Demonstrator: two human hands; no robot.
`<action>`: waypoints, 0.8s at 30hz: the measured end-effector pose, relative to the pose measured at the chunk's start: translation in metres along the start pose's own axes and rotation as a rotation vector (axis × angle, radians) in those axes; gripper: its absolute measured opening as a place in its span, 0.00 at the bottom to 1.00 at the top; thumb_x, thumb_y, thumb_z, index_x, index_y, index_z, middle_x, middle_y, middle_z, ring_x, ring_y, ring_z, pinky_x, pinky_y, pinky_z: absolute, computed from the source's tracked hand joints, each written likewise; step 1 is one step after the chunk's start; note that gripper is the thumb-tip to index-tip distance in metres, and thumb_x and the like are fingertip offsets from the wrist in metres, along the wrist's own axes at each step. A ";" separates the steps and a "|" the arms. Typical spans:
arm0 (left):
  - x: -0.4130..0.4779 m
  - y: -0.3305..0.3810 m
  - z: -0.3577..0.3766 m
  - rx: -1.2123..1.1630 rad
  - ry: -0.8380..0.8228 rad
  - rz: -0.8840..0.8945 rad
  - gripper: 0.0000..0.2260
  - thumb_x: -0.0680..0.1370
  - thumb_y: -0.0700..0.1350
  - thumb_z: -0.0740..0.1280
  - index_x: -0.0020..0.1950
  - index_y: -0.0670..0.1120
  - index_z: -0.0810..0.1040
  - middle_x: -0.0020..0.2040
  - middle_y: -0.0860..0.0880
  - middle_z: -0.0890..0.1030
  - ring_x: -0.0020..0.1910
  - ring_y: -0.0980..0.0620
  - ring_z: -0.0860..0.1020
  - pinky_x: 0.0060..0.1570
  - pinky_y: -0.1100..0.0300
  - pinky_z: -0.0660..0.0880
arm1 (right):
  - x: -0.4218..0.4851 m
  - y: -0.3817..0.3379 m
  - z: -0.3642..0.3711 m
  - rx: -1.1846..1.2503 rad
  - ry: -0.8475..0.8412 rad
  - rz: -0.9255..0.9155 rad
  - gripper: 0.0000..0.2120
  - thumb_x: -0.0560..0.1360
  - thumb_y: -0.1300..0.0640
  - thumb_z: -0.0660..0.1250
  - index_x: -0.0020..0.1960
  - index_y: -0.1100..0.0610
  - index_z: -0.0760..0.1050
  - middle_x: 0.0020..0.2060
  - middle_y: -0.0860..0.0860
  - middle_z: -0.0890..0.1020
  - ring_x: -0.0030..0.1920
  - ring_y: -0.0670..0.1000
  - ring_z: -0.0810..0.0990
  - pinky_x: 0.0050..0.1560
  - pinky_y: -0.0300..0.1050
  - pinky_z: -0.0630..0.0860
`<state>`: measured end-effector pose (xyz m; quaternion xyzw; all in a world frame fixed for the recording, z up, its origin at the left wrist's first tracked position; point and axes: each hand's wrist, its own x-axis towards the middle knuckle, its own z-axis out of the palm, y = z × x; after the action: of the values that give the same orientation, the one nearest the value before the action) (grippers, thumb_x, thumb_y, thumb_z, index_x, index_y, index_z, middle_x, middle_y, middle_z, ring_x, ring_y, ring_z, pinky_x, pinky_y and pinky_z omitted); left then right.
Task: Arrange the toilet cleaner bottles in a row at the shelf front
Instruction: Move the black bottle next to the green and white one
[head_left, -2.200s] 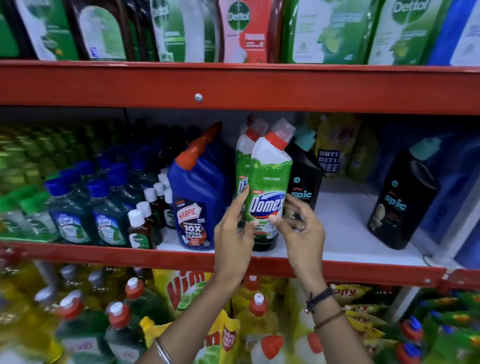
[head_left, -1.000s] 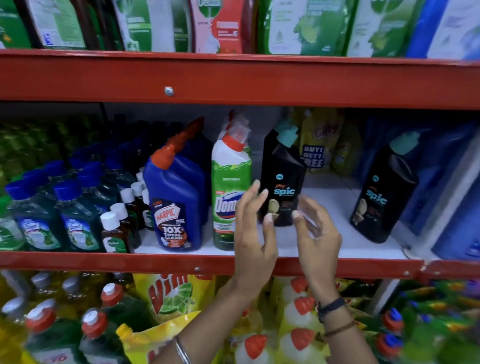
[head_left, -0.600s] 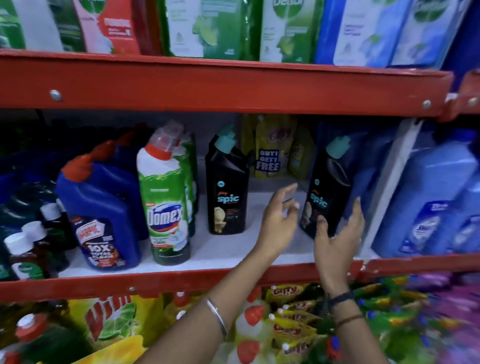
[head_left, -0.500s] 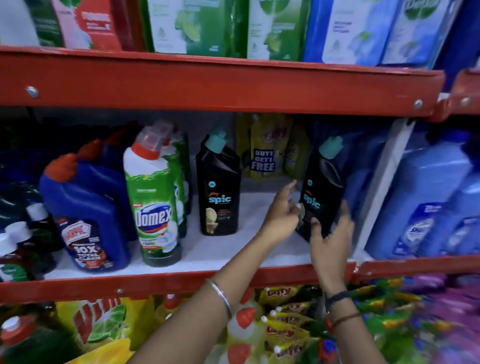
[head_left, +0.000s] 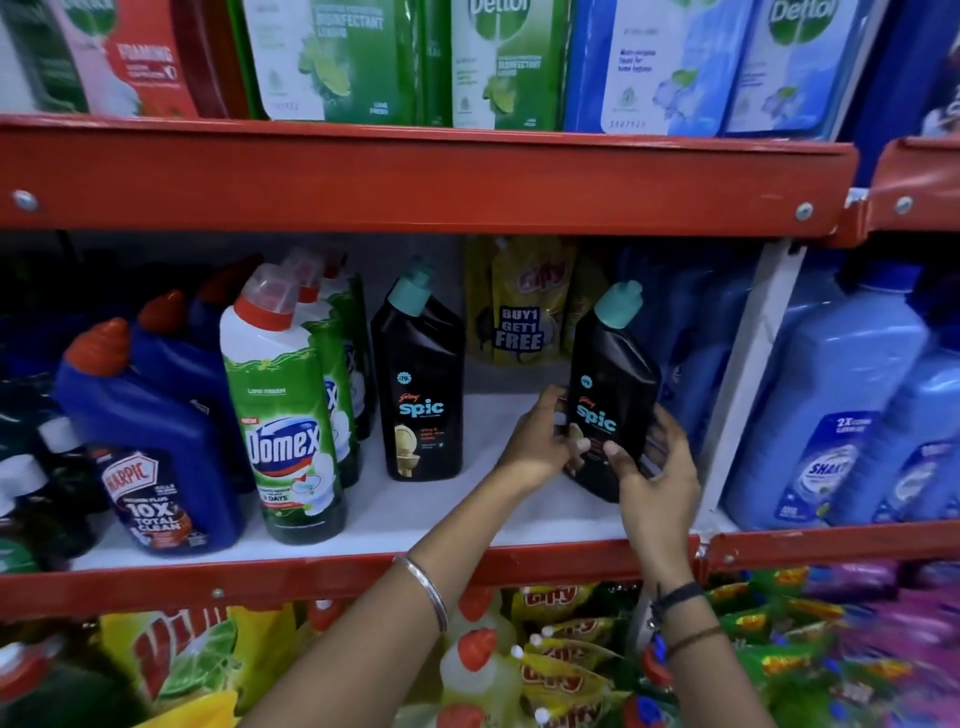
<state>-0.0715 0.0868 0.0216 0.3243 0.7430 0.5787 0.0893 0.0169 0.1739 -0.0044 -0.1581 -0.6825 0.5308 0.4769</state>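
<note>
On the middle shelf (head_left: 363, 525) a black Spic bottle with a teal cap (head_left: 613, 384) leans to the right at the shelf's right end. My left hand (head_left: 540, 441) grips its left side and my right hand (head_left: 654, 467) grips its lower right. A second black Spic bottle (head_left: 423, 384) stands upright further left, set back from the edge. A green Domex bottle (head_left: 283, 415) and a blue Harpic bottle (head_left: 150, 457) stand near the shelf front, with more of each behind them.
Yellow refill pouches (head_left: 519, 306) stand at the back of the shelf. A white upright post (head_left: 743, 384) bounds the shelf on the right, with pale blue bottles (head_left: 831, 426) beyond it. Dettol pouches (head_left: 498, 62) fill the shelf above. Bottles and pouches crowd the shelf below.
Both hands left the Domex bottle at the shelf front, moved right past the first Spic bottle, and closed on the right-hand Spic bottle. The camera view swung to the right.
</note>
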 end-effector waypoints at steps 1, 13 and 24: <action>-0.006 0.001 -0.003 0.015 0.028 0.006 0.21 0.76 0.32 0.66 0.65 0.42 0.65 0.59 0.42 0.75 0.41 0.48 0.79 0.36 0.60 0.79 | -0.002 -0.002 0.000 0.022 -0.025 -0.002 0.25 0.72 0.66 0.70 0.67 0.55 0.70 0.56 0.50 0.79 0.56 0.48 0.77 0.58 0.34 0.74; -0.107 -0.011 -0.067 0.174 0.457 0.142 0.27 0.75 0.41 0.70 0.69 0.56 0.65 0.63 0.51 0.78 0.59 0.52 0.78 0.55 0.51 0.79 | -0.051 -0.035 0.034 0.293 -0.391 -0.026 0.22 0.73 0.67 0.68 0.60 0.46 0.71 0.58 0.46 0.80 0.61 0.45 0.79 0.60 0.42 0.75; -0.131 -0.029 -0.106 0.214 0.595 0.100 0.31 0.76 0.39 0.68 0.72 0.62 0.59 0.65 0.50 0.77 0.61 0.51 0.77 0.56 0.46 0.79 | -0.078 -0.042 0.087 0.357 -0.484 0.025 0.24 0.74 0.69 0.66 0.58 0.42 0.71 0.58 0.46 0.80 0.60 0.46 0.79 0.60 0.40 0.76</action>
<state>-0.0352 -0.0787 -0.0039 0.1845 0.7762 0.5705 -0.1950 -0.0033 0.0518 -0.0032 0.0510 -0.6702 0.6705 0.3141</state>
